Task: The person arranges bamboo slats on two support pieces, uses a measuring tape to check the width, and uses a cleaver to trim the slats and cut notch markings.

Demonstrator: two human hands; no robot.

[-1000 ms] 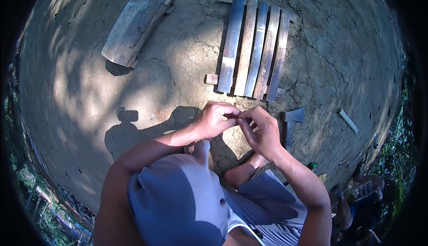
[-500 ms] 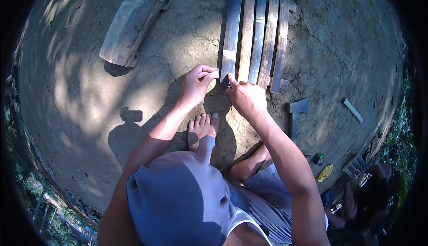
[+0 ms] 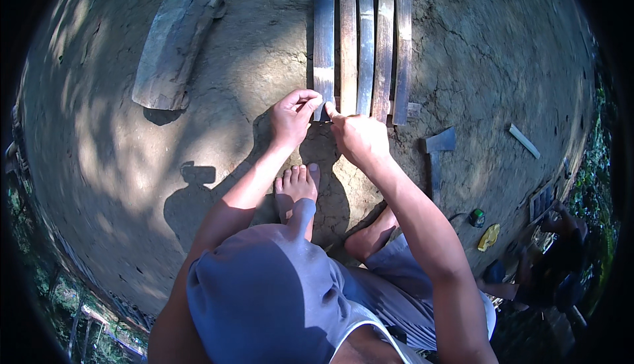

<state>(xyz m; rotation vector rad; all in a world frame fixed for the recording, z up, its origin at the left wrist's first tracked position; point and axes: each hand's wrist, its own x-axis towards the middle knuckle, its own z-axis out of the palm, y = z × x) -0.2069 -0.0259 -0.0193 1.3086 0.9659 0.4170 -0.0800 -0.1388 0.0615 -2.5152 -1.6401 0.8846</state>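
Several long bamboo slats [image 3: 347,47] lie side by side across two wooden crosspieces [image 3: 414,110] on the ground ahead of me. The leftmost slat [image 3: 323,40] is the widest and darkest. At its near end, my left hand [image 3: 291,121] has thumb and forefinger pinched together by the left edge; whatever they hold is too small to make out. My right hand [image 3: 360,141] is at the same end, its forefinger reaching to the right edge and the other fingers curled under. What lies inside that curl is hidden.
A hatchet [image 3: 440,141] lies to the right, with a pale strip [image 3: 524,141] beyond it. A thick split log [image 3: 168,47] rests at the far left. Lower right are a green can [image 3: 477,217], a yellow wrapper [image 3: 489,237] and another person [image 3: 558,258]. My bare foot [image 3: 295,186] is below the slats.
My left fingertips have come from the crosspiece's end to the dark slat's edge. My right forefinger has moved from on top of that slat to its right edge. The whole view has shifted slightly.
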